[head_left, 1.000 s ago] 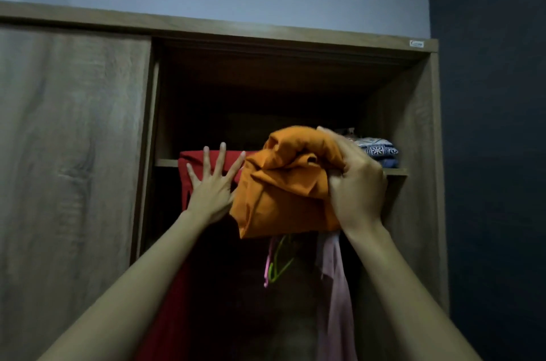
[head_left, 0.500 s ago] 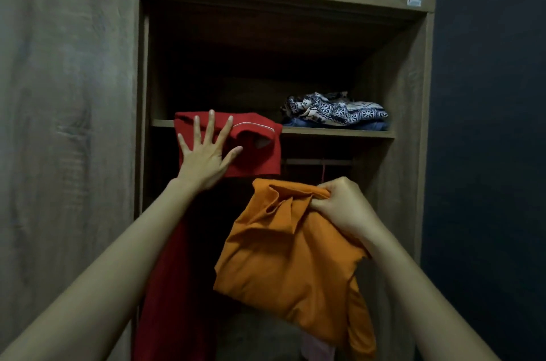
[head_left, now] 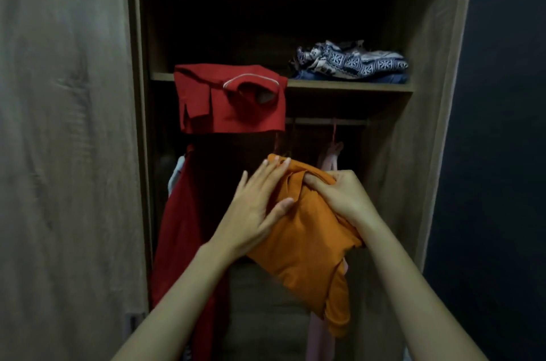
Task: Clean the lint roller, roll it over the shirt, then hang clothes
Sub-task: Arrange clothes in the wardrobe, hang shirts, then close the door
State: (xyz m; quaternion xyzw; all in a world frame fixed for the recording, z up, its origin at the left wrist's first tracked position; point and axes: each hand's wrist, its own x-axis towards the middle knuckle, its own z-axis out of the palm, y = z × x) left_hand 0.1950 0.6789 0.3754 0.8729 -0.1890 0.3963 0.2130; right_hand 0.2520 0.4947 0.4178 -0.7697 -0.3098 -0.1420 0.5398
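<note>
- The orange shirt (head_left: pixel 298 236) — soft, crumpled cotton — hangs bunched before the open wardrobe (head_left: pixel 428 124), below its shelf edge (head_left: pixel 348 88).
- The right hand (head_left: pixel 339 198) clenches its top folds; the left hand (head_left: pixel 254 207) lies flat against it, fingers loose.
- Judged: hanging stage — this shirt not yet on the rail (head_left: pixel 325 121).
- A red garment (head_left: pixel 230 103) drapes over the shelf's left end; patterned folded cloth (head_left: pixel 351 63) sits right.

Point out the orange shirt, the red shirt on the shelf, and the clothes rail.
orange shirt (head_left: pixel 298 245): head view, middle of the bunched cloth.
red shirt (head_left: pixel 230 106): head view, front fold hanging over the shelf edge.
clothes rail (head_left: pixel 348 121): head view, bare stretch.
</note>
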